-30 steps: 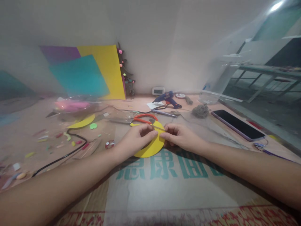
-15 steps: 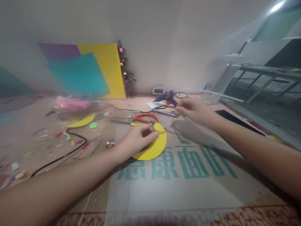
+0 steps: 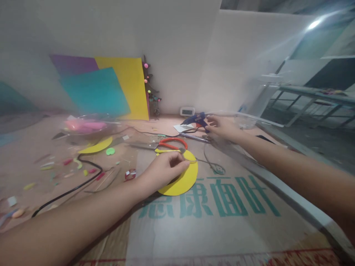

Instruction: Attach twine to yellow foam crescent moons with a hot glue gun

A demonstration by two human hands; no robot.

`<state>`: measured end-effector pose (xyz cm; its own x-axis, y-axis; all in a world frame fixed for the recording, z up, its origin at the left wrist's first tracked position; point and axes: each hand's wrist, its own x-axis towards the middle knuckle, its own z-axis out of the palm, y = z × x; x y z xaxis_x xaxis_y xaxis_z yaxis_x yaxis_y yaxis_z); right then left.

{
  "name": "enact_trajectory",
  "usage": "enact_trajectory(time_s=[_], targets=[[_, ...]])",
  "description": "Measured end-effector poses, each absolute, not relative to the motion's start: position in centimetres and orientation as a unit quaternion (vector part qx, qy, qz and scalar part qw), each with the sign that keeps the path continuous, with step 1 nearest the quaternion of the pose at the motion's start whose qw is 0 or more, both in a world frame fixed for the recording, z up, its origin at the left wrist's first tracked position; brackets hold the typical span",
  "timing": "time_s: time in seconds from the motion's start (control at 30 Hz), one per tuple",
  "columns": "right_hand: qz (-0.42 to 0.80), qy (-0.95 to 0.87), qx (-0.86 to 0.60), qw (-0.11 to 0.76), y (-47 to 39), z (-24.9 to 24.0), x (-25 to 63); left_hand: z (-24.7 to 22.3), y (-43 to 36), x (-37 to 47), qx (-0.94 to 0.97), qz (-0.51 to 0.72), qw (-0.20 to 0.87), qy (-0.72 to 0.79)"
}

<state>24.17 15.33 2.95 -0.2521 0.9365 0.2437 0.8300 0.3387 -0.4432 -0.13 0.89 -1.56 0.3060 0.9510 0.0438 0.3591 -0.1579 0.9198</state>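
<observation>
My left hand [image 3: 169,168] is closed in a pinch over a yellow disc [image 3: 185,181], with a thin wire [image 3: 202,160] running out from its fingertips to the right. Beyond the disc lie scissors [image 3: 177,141] with red and yellow handles. My right hand [image 3: 219,127] is at the handle of a dark blue glue gun [image 3: 195,119], its fingers apart. The glue gun rests near a white paper piece [image 3: 181,128]. A pen-like stick [image 3: 194,137] lies just in front of it.
Coloured sheets [image 3: 94,90] and a decorated twig [image 3: 151,88] stand against the wall. A bowl with pink pieces [image 3: 85,125], a black cord [image 3: 66,192] and several scraps are at the left. A small clock [image 3: 187,111] stands behind.
My right hand has opened its fingers a little at the glue gun's handle. My left hand stays over the disc. The whole view has shifted slightly.
</observation>
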Motion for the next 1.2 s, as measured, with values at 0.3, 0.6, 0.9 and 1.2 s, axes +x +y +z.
enact_trajectory(time_s=[0.3, 0.6, 0.9, 1.2], targets=[[0.069, -0.754, -0.622, 0.199, 19.4, 0.5, 22.1, -1.7, 0.9, -0.2, 0.68, 0.346, 0.436, 0.476], [0.065, -0.745, -0.633, 0.198, 15.6, 3.5, 22.0, -1.0, 0.7, 0.0, 0.684, 0.333, 0.43, 0.485], [0.203, -0.753, -0.552, 0.296, 8.5, 4.3, 24.2, -1.3, 0.8, -0.1, 0.689, 0.336, 0.42, 0.485], [0.174, -0.758, -0.552, 0.301, 2.9, 1.1, 23.7, -2.0, 1.0, -0.3, 0.705, 0.346, 0.384, 0.486]])
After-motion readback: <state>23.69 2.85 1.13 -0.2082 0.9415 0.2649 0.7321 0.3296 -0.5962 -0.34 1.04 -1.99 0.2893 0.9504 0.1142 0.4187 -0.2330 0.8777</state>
